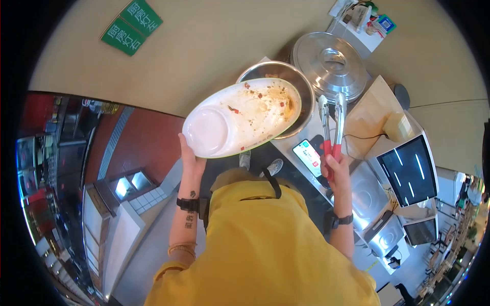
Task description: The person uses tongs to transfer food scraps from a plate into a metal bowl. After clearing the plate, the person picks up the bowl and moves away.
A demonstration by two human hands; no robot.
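I hold both arms out ahead of my chest, elbows bent, forearms reaching forward and well apart. My left hand [190, 157] is lifted with the wrist straight. It grips the near rim of a plate [242, 117], and its fingers are hidden beneath it. A black strap [187, 204] circles that wrist, a small tattoo sits on the forearm just behind it, and thin bracelets [182, 249] lie nearer the elbow. My right hand [335, 167] is closed in a fist around the red handles of tongs [333, 120], knuckles up, with the wrist in line with the forearm. A black band [341, 220] wraps that wrist.
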